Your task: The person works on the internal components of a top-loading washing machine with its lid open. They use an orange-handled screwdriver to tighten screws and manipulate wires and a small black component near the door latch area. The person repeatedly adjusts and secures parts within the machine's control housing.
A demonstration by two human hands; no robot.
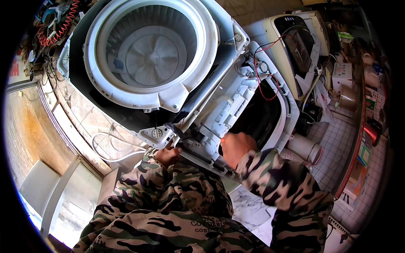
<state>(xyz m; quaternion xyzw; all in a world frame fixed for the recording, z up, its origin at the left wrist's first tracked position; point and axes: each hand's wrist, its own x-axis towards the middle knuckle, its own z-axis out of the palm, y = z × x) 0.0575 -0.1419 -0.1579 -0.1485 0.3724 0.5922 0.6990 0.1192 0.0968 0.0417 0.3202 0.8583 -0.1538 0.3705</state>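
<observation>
An opened top-load washing machine (pixel 92 57) has its white plastic top panel (pixel 228 114) detached alongside, with a board housing, wires and a dark opening. My left hand (pixel 168 155) is curled at the tub frame's near corner (pixel 148 134), just below a black fitting (pixel 177 130); what its fingers grip is hidden. My right hand (pixel 237 148), slightly blurred, is closed at the panel's near part, beside the opening, with a small orange bit showing at its fingers; I cannot make out what it holds. Both camouflage sleeves come up from the lower edge.
A beige appliance (pixel 274 31) leans at the upper right, near boxes (pixel 342 76) and a white cylinder (pixel 301 147) on tiles. A red coiled hose (pixel 55 36) hangs among tools at the upper left. A white hose (pixel 116 159) loops left of the machine, near a glass-paned frame.
</observation>
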